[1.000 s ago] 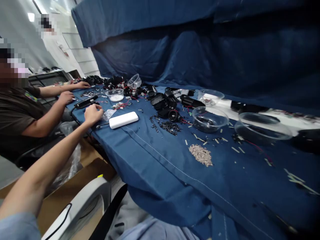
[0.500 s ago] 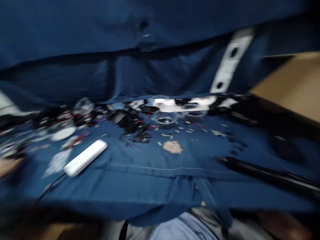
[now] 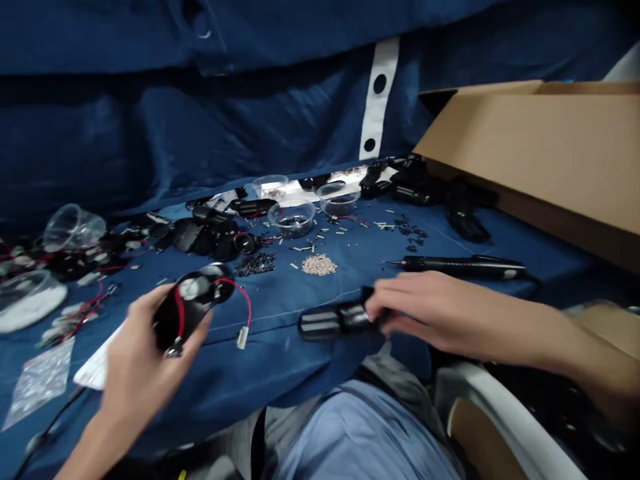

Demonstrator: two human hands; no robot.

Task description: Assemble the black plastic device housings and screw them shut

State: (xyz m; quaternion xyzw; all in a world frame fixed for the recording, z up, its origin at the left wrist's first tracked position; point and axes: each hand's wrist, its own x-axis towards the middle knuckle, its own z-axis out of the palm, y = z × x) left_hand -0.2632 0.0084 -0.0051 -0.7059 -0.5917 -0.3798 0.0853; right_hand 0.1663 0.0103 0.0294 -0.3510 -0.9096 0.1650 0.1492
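Note:
At the left, my left hand [image 3: 143,347] is closed around an open black plastic housing [image 3: 167,313] with a round metallic part inside. A red wire hangs from it, ending in a small white connector [image 3: 243,337]. Toward the right, my right hand [image 3: 415,303] grips one end of a glossy black tube-like housing [image 3: 333,321], which lies low over the front of the cloth. Its gripped end is partly hidden by my fingers. Just beyond that hand lies a slim black electric screwdriver [image 3: 460,266], its bit pointing left.
Behind are a pile of beige bits [image 3: 320,265], small black parts [image 3: 256,265] and clear cups [image 3: 292,218]. A cardboard box [image 3: 540,140] stands at the back right. A clear plastic bag [image 3: 41,381] and a white block [image 3: 93,367] lie left. Blue cloth [image 3: 270,297] covers the table.
Both hands have come over the table, each with a black housing in it. The head view has swung right, showing more of the cardboard box.

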